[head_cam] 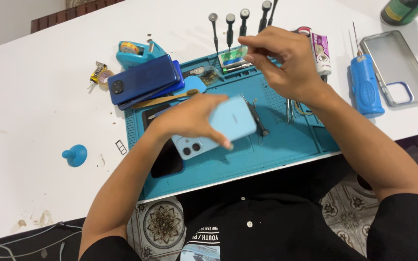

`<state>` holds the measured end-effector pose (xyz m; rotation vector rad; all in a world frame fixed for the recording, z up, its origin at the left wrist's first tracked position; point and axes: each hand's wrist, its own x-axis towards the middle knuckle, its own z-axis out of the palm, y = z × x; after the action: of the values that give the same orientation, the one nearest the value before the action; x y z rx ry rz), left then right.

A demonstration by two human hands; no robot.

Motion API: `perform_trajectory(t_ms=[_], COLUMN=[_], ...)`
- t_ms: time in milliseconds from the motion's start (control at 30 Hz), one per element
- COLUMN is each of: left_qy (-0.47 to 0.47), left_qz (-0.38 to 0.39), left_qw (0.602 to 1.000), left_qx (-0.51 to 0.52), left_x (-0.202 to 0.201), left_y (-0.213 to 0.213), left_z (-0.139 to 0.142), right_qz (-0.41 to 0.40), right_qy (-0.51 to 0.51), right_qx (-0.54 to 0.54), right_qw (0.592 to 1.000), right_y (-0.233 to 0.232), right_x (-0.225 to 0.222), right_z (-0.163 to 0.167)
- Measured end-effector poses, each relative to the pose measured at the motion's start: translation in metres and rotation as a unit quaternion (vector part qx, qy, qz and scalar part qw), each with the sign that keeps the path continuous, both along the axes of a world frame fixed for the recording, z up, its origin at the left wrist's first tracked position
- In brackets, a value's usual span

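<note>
Pale-blue phone [218, 128], back up on the teal repair mat [286, 140] on the white table [35, 111], head view: left hand [194, 118] clasps its top edge, right hand [286, 63] pinches something tiny above the precision screwdrivers [230, 30]; likely mid-disassembly, fine placement needed next.

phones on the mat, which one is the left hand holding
The light blue phone with its twin camera lenses showing, in the left hand. The dark blue phones lie stacked, untouched, at the mat's far left corner.
</note>
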<state>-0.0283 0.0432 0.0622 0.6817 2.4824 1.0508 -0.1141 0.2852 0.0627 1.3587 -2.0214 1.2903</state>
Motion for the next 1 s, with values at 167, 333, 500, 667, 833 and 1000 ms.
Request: perform_trajectory(t_ms=[167, 333, 500, 667, 833, 1000], left_qy=[-0.055, -0.075, -0.099, -0.040, 0.023, 0.060], left_qz=[0.204, 0.285, 0.295, 0.282, 0.282, 0.267], left_qw=[0.950, 0.885, 0.855, 0.854, 0.862, 0.866], left_qx=[0.229, 0.361, 0.414, 0.436, 0.421, 0.419], left_x=[-0.023, -0.029, -0.026, -0.024, -0.021, -0.018], left_y=[-0.007, -0.010, -0.009, -0.004, 0.003, 0.009], left_z=[-0.020, -0.037, -0.039, -0.037, -0.040, -0.043], right_qz=[0.062, 0.061, 0.108, 0.080, 0.077, 0.059], right_qy=[-0.142, -0.284, -0.388, -0.381, -0.384, -0.369], right_qx=[-0.071, -0.091, -0.108, -0.071, -0.079, -0.065], right_qw=[0.985, 0.952, 0.909, 0.919, 0.917, 0.925], right_y=[-0.006, -0.016, -0.029, -0.032, -0.034, -0.035], right_x=[0.001, 0.007, 0.014, 0.016, 0.018, 0.018], right_z=[-0.004, -0.014, -0.022, -0.023, -0.023, -0.025])
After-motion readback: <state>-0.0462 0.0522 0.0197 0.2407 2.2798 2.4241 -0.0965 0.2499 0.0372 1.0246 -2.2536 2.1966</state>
